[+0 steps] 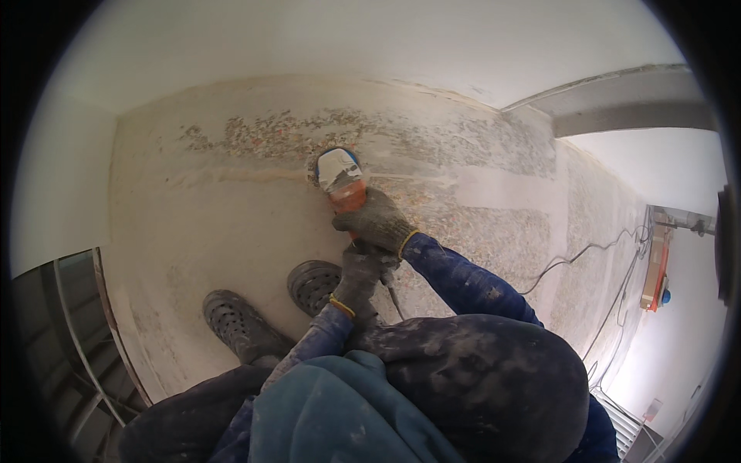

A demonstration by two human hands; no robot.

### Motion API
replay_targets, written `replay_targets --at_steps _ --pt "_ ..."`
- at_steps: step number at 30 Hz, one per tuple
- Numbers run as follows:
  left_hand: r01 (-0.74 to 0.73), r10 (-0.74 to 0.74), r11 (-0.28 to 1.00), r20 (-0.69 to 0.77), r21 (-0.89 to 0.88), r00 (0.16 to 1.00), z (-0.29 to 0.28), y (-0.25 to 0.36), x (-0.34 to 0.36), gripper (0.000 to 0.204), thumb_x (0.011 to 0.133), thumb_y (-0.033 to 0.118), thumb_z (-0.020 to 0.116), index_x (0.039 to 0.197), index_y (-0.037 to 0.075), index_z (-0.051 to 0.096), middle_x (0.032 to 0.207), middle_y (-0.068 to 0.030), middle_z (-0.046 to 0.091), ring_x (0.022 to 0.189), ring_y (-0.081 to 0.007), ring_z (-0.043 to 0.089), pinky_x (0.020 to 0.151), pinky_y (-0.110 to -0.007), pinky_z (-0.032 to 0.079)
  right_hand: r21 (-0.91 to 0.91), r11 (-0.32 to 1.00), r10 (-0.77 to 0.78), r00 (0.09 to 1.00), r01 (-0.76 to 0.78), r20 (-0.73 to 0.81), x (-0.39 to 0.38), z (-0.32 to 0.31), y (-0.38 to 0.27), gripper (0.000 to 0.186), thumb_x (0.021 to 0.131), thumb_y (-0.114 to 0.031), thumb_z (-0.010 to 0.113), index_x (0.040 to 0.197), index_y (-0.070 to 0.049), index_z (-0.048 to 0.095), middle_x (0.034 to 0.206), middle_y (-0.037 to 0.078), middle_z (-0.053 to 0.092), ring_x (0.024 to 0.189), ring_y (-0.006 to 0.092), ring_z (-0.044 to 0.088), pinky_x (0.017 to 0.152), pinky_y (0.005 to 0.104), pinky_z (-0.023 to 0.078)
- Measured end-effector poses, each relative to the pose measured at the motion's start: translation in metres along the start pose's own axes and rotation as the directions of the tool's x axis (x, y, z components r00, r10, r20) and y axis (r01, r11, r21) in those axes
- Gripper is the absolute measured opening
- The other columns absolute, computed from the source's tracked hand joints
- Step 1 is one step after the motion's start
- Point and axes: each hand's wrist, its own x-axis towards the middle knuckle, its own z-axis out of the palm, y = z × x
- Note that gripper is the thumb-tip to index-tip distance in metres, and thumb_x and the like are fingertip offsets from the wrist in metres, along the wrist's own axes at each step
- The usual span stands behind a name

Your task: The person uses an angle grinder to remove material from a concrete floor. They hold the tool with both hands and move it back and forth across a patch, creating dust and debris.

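Note:
In the head view an orange power tool (346, 193) with a white and blue head (336, 165) rests on the worn, speckled floor, in front of my feet. My right hand (373, 220), in a dusty grey knit glove, is wrapped round the tool's orange body. My left hand (360, 274), gloved the same way, grips the rear of the tool just below, where a cord (395, 299) runs down toward my legs. My dark perforated clogs (239, 323) are beside the left forearm.
Pale walls (293, 46) border the floor. A grey ledge (625, 114) juts out at upper right. Long cables (579, 248) run along the right, near orange boxes (655, 270) and a slatted white object (625, 424). At lower left is an opening (46, 347) with metal rails.

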Motion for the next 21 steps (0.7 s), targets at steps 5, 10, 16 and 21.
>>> replay_targets --at_steps 5,10,16,21 --pt "0.044 -0.059 0.992 0.125 0.122 0.99 -0.001 -0.013 0.002 0.027 0.087 0.001 0.08 0.112 -0.002 0.071 0.091 -0.0102 0.076 0.07 -0.0178 0.071 0.054 -0.031 0.056 0.01 0.998 0.07 0.997 -0.069 -0.041 -0.01 -0.008 0.018 0.062 0.074 -0.039 0.086 0.12 0.0 0.07 0.108 0.019 0.075 0.1 0.0326 0.074 0.089 0.0437 0.058" --pt "0.028 -0.072 0.958 0.143 0.287 0.987 0.005 -0.021 -0.003 0.025 0.086 0.004 0.081 0.109 -0.002 0.072 0.085 -0.0107 0.075 0.058 -0.0189 0.068 0.047 -0.032 0.053 0.154 0.984 0.105 0.99 -0.09 -0.093 -0.019 -0.007 0.041 0.062 0.073 -0.038 0.088 0.119 0.0 0.07 0.107 0.019 0.076 0.099 0.0316 0.074 0.089 0.0425 0.059" --pt "0.002 -0.032 0.945 0.086 0.327 0.996 -0.001 -0.02 -0.001 0.028 0.088 0.003 0.08 0.113 -0.002 0.07 0.093 -0.011 0.075 0.067 -0.0188 0.07 0.05 -0.032 0.055 0.058 0.996 0.068 0.995 -0.064 -0.076 -0.013 -0.002 0.036 0.069 0.073 -0.037 0.089 0.127 -0.001 0.066 0.115 0.018 0.074 0.105 0.0293 0.072 0.091 0.042 0.058" --pt "-0.042 0.037 0.988 0.039 0.151 0.999 -0.001 -0.015 -0.003 0.024 0.088 0.004 0.079 0.11 -0.001 0.071 0.091 -0.008 0.075 0.065 -0.0164 0.068 0.052 -0.033 0.054 0.075 0.997 -0.026 0.999 0.024 0.023 -0.003 0.007 0.024 0.072 0.073 -0.04 0.088 0.129 -0.003 0.064 0.117 0.018 0.072 0.108 0.0311 0.071 0.095 0.0417 0.056"
